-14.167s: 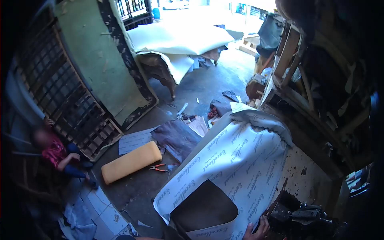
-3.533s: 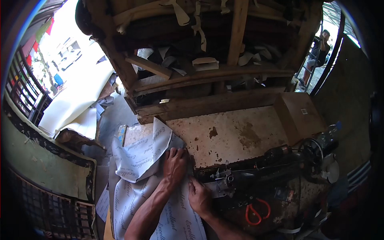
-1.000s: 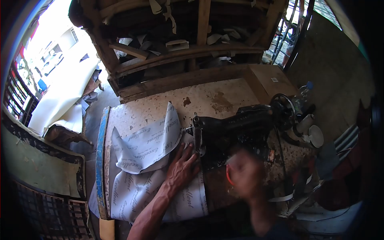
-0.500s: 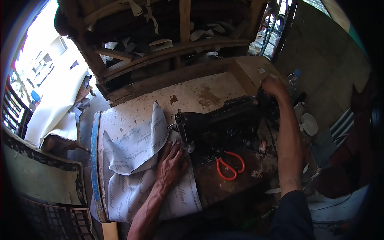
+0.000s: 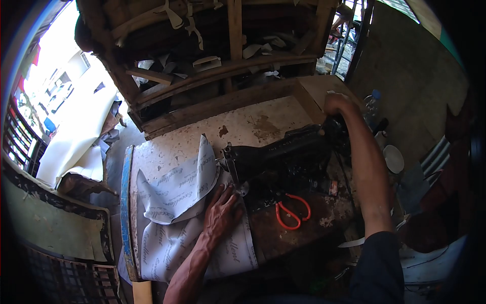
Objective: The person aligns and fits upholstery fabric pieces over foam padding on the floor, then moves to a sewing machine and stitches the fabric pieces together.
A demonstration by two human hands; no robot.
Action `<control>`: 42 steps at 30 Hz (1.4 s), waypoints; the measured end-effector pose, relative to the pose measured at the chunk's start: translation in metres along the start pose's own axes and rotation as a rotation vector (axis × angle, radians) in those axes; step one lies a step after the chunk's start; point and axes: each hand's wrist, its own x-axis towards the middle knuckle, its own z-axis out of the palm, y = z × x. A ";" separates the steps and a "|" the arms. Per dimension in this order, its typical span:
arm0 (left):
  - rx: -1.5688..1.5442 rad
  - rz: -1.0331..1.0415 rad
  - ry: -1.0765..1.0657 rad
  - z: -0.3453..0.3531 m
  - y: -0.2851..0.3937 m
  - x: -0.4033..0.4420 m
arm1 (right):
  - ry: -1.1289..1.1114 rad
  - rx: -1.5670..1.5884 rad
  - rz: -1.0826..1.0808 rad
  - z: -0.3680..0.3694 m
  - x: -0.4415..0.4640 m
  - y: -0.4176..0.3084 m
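Observation:
A black sewing machine stands on the worktable. My left hand lies flat, fingers stretched, on white sheet material printed with "Excellent", close to the needle end. Part of that sheet is folded up, and it hangs over the table's front edge. At the machine's far right end, my right hand is closed over the top of the handwheel; its fingertips are partly hidden. Scissors with red handles rest on the table just in front of the machine, their blades in shadow.
A small dark packet lies right of the scissors. A cardboard box and a plastic bottle stand behind the machine. Behind the table is a wooden frame with scraps. The table's left edge is blue.
My right hand has shifted slightly up and left over the handwheel, its wrist more bent. My left hand remains flat on the sheet. The view has moved a little.

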 end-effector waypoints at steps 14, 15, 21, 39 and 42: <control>-0.042 -0.009 -0.009 -0.001 0.001 -0.004 | 0.596 0.777 0.308 0.037 -0.180 0.000; -0.051 0.000 -0.030 -0.003 0.004 -0.003 | 0.601 0.782 0.314 0.036 -0.178 0.000; -0.035 -0.005 -0.033 -0.004 0.011 -0.006 | 0.549 0.611 0.094 0.023 -0.118 0.007; 0.092 0.106 0.083 0.005 0.007 -0.011 | 0.442 0.950 0.113 0.035 -0.113 0.023; 0.084 0.107 0.083 0.001 0.012 -0.011 | 0.433 0.901 0.109 0.028 -0.112 0.011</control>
